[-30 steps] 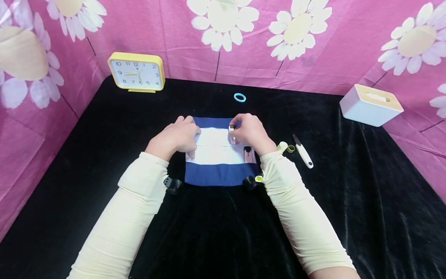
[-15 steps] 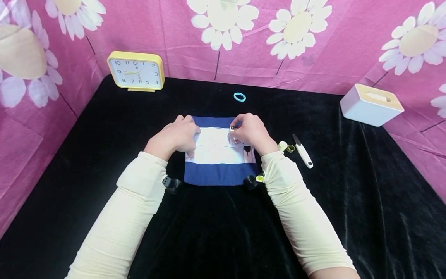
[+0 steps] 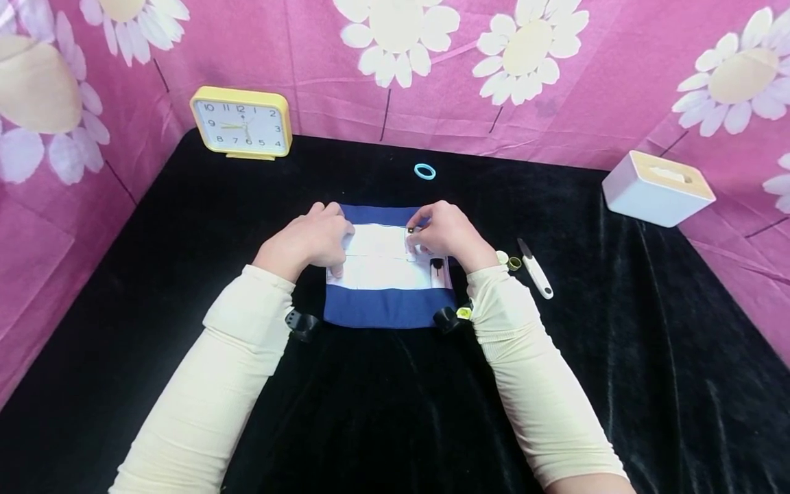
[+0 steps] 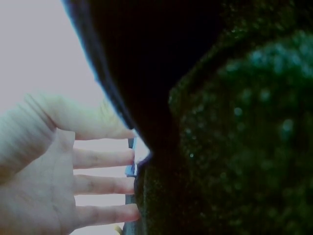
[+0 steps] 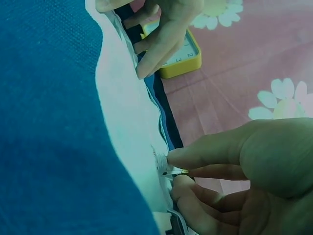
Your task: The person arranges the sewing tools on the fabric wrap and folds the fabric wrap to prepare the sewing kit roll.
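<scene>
A blue cloth organizer with white pocket panels lies spread on the black table cover. On its left side rests my left hand, thumb low and fingertips higher on the white panel; in the left wrist view its fingers are straight and reach the cloth's edge. With thumb and fingers my right hand pinches a small pale item with a gold-coloured tip at the upper pocket's right part; most of it is hidden. Below, a black-topped item sits in the lower right pocket.
Right of the organizer lie a white-handled small knife, a small gold-green ring and a pale round piece. A light blue ring lies behind. A yellow clock and a tissue box stand at the back.
The small item in my right fingers sits slightly lower at the pocket, with less of it showing. The right forearm has shifted a little right; my left hand stays almost still.
</scene>
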`<act>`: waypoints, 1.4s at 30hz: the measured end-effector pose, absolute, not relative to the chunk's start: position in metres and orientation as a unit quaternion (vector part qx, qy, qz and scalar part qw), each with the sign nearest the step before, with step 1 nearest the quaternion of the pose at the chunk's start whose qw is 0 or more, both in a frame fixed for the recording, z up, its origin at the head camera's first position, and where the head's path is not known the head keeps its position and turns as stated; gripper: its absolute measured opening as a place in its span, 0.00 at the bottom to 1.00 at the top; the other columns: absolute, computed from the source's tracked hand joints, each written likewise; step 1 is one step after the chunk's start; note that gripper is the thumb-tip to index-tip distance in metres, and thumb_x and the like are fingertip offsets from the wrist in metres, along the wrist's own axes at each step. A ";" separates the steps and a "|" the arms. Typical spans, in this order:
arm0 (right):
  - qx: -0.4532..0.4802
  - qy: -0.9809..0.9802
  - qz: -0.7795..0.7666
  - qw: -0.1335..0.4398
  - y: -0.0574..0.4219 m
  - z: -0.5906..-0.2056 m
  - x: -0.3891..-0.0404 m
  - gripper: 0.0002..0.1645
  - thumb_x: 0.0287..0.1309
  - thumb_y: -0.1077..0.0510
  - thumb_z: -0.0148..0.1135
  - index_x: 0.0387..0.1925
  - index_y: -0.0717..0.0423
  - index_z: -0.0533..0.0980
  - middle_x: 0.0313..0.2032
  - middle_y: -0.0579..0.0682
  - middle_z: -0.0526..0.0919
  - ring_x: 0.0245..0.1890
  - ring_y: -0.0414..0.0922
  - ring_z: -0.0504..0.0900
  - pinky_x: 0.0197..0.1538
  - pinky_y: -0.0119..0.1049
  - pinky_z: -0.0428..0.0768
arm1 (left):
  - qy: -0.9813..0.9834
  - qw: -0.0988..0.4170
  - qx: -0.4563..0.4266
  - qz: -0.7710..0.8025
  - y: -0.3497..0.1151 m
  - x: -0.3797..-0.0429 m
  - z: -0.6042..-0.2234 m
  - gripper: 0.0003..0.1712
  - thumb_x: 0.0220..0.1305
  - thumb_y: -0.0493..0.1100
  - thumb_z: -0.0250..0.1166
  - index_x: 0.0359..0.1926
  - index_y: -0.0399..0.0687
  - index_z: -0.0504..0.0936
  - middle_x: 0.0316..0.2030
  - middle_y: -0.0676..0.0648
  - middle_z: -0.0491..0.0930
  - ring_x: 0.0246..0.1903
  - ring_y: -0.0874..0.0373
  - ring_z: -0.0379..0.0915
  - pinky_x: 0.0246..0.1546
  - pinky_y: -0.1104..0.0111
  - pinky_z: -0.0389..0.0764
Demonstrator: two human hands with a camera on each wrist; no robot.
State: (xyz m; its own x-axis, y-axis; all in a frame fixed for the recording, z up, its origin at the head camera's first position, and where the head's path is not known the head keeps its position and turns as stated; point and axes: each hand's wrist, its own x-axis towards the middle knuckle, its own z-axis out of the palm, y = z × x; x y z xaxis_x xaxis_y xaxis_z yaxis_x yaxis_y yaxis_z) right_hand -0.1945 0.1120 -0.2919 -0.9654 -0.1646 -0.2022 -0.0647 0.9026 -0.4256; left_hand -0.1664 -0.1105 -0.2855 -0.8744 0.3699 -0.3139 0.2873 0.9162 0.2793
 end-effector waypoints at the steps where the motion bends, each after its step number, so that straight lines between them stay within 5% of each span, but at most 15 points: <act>1: -0.061 0.968 -0.212 0.123 0.113 -0.292 -0.195 0.13 0.55 0.54 0.72 0.43 0.51 0.86 0.33 0.49 0.86 0.33 0.44 0.80 0.35 0.33 0.78 | 0.961 0.184 0.173 0.111 -0.110 -0.167 -0.285 0.40 0.50 0.41 0.76 0.66 0.45 0.76 0.62 0.41 0.67 0.60 0.44 0.58 0.60 0.48 0.71; 19: -0.087 0.959 -0.212 0.169 0.115 -0.288 -0.192 0.09 0.59 0.55 0.69 0.39 0.54 0.87 0.36 0.50 0.86 0.37 0.45 0.78 0.39 0.35 0.77 | 0.960 0.188 0.166 0.128 -0.110 -0.166 -0.286 0.41 0.50 0.39 0.76 0.67 0.45 0.75 0.63 0.42 0.66 0.61 0.44 0.56 0.59 0.49 0.71; 28: -0.068 0.960 -0.256 0.090 0.122 -0.254 -0.178 0.17 0.63 0.50 0.67 0.49 0.54 0.83 0.49 0.56 0.87 0.48 0.50 0.82 0.53 0.45 0.80 | 0.960 0.183 0.172 0.122 -0.107 -0.165 -0.287 0.40 0.50 0.39 0.75 0.67 0.43 0.75 0.61 0.41 0.67 0.60 0.43 0.57 0.58 0.49 0.71; 42: -0.044 0.979 -0.201 0.002 0.185 -0.213 -0.151 0.19 0.62 0.48 0.65 0.48 0.56 0.83 0.44 0.59 0.88 0.46 0.54 0.84 0.56 0.51 0.75 | 0.960 0.175 0.190 0.107 -0.109 -0.164 -0.287 0.39 0.50 0.40 0.75 0.66 0.41 0.75 0.61 0.39 0.67 0.60 0.41 0.58 0.60 0.46 0.70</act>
State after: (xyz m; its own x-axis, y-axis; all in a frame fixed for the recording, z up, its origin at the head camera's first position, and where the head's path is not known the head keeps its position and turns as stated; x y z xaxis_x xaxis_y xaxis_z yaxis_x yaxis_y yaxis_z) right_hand -0.1512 0.1854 -0.2130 -0.9960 -0.0879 0.0132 -0.0860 0.9153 -0.3935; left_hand -0.1641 -0.1094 -0.2870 -0.8663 0.4025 -0.2960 0.3277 0.9050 0.2714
